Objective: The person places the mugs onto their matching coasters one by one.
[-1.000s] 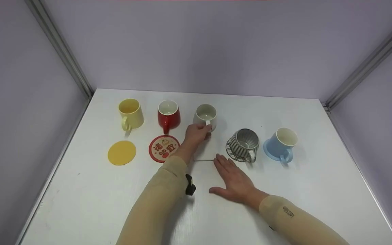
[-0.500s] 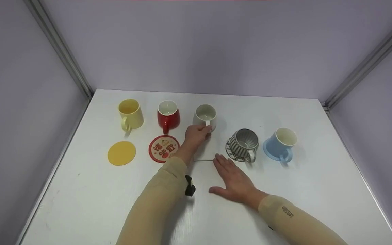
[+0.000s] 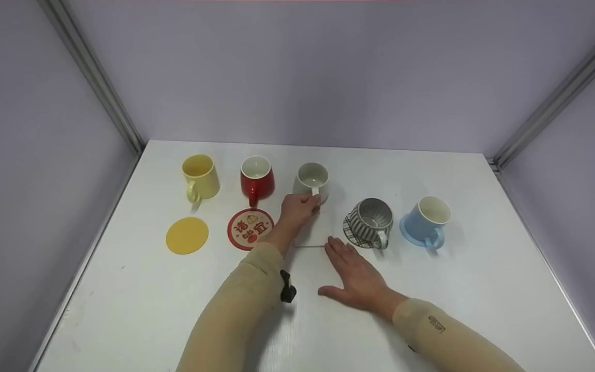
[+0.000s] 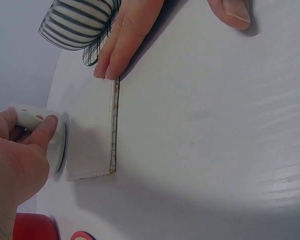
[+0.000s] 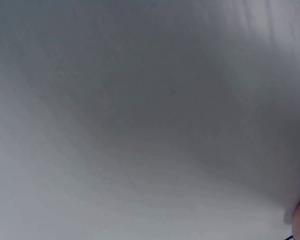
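Observation:
Thumb and fingers of my left hand (image 3: 297,211) pinch the handle of a white mug (image 3: 312,178), which stands upright at the back middle of the table. In front of that mug lies a white square coaster (image 4: 90,145), partly covered by my left arm in the head view. My right hand (image 3: 355,278) lies with straight fingers on the table, its fingertips at the coaster's near right corner. Beside those fingertips, a grey-striped mug (image 3: 370,223) sits on a round black-lined coaster (image 3: 350,235). The right wrist view shows mostly shaded tabletop.
To the left stand a red mug (image 3: 257,181) and a yellow mug (image 3: 202,178). A red-rimmed round coaster (image 3: 250,228) and a yellow round coaster (image 3: 187,235) lie in front of them. At right, a blue mug (image 3: 426,222) sits on a blue coaster (image 3: 407,235). Walls enclose the table (image 3: 483,310).

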`<state>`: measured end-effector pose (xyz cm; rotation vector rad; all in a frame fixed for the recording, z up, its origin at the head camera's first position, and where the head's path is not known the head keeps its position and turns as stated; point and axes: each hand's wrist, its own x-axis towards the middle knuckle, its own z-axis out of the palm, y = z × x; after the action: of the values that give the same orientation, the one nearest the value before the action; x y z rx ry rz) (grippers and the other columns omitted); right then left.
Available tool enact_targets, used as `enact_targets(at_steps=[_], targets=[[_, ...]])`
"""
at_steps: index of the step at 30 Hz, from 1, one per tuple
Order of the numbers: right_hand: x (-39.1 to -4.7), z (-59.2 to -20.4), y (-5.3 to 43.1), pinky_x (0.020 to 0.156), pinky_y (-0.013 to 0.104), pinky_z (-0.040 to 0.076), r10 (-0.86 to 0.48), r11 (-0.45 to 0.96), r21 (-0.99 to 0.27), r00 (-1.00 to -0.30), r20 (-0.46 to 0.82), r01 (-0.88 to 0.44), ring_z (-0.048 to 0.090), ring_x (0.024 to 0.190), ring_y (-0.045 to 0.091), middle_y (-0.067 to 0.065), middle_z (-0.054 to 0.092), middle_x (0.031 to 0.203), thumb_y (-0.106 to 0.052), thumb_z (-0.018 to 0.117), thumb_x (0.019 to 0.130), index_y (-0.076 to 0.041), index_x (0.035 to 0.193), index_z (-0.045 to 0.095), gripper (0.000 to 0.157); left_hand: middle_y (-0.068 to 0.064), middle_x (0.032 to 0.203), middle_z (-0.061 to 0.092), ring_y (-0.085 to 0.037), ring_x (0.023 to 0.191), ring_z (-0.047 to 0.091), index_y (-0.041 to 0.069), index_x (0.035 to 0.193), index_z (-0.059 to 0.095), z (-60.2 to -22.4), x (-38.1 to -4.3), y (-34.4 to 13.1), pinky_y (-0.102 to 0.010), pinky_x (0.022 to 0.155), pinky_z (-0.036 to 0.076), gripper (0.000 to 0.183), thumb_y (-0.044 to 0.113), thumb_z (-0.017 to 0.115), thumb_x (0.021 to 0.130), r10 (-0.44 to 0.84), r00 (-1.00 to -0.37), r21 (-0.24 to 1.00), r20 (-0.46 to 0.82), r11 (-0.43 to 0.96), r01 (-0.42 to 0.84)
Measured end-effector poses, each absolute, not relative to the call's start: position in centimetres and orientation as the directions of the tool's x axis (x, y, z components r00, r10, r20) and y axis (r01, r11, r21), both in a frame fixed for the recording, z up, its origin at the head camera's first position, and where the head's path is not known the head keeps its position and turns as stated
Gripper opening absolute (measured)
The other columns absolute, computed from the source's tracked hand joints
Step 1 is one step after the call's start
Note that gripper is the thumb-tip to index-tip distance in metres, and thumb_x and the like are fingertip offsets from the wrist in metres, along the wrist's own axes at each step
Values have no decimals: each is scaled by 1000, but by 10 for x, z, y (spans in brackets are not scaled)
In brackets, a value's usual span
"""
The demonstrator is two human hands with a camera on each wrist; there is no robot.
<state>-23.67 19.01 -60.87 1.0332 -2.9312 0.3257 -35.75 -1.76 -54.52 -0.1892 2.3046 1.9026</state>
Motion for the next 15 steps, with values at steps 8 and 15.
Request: enact_targets(at_steps=[8,15], targets=[[-238,-616,192,129,41,24,-625,754,-143,-767,145,-641,23,161,25,12,24,175,-80,49,97,-4,167,28,106,-2,83,69,-10,76,54,-1,96,80,-540,-355,-20,-24,65,44,33,28,67,105,7,-981,968,-192,168,-188],[-239,-617,191,129,41,23,-625,755,-146,-769,131,-639,21,161,24,12,23,175,-81,47,97,-4,168,27,106,-4,85,71,-11,78,55,-3,97,79,-541,-346,-28,-24,66,44,36,30,67,106,5,-981,966,-193,174,-189]])
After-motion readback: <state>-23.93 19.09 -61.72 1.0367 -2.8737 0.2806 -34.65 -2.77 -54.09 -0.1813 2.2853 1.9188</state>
